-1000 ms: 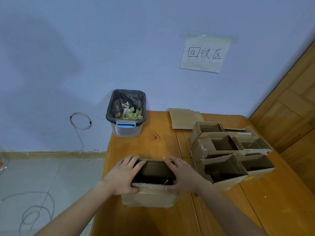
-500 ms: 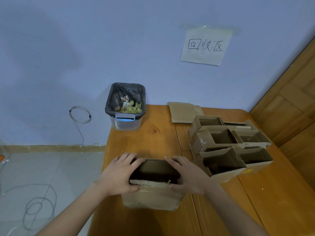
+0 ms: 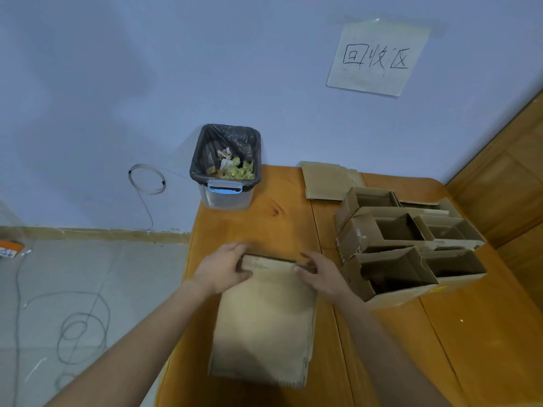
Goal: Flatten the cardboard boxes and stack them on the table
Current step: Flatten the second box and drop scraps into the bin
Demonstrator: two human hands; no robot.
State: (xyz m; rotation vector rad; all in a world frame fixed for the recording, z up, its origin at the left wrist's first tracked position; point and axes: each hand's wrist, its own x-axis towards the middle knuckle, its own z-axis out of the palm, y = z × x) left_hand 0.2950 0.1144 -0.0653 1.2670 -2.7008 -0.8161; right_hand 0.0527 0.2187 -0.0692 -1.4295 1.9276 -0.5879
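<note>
Wooden table [image 3: 484, 333]; blue wall [image 3: 147, 69]

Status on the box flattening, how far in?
Early. Done: one flattened piece lies at the table's far edge. In hand: the left hand and right hand grip the far edge of a nearly flat box. Left: a cluster of open boxes on the right, all upright.
</note>
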